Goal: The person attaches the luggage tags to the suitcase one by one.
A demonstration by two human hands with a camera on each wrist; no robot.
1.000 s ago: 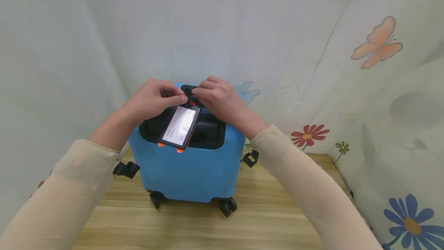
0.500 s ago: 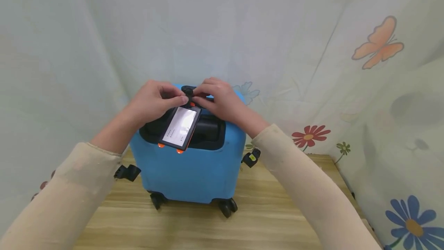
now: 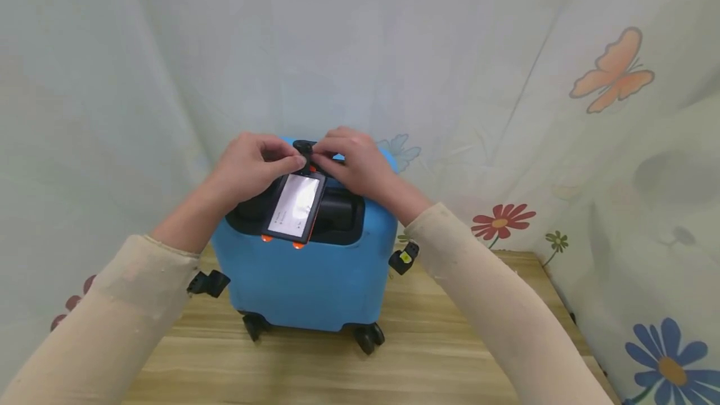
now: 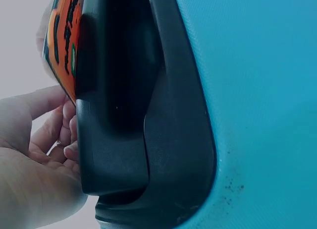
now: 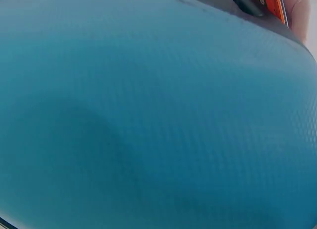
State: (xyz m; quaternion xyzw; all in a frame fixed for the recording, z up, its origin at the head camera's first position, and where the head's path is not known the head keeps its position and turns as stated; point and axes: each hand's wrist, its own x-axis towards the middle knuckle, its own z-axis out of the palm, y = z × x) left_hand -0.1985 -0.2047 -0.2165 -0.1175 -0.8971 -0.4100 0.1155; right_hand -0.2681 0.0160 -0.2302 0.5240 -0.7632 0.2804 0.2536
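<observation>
A small blue suitcase (image 3: 306, 286) stands upright with a black recessed side handle (image 3: 340, 214). Over that recess lies a luggage tag (image 3: 294, 206) with a white card face and orange edging. Its orange back with black marks shows in the left wrist view. My left hand (image 3: 247, 164) pinches the tag's black strap (image 3: 306, 160) between thumb and fingers, just above the tag. From the other side my right hand (image 3: 354, 161) pinches the strap near the suitcase's top handle. In the right wrist view the blue shell hides most of the hand; a corner of the tag shows.
The suitcase's black wheels (image 3: 365, 336) rest on a wood-grain surface (image 3: 439, 355). Behind hangs a pale curtain (image 3: 349, 42) printed with butterflies and flowers. Black camera mounts (image 3: 209, 283) sit at both wrists, close to the suitcase's sides.
My right hand's thumb and fingertips have parted slightly and now sit at the strap. The tag's lower end has swung a little to the right; my left hand keeps its pinch.
</observation>
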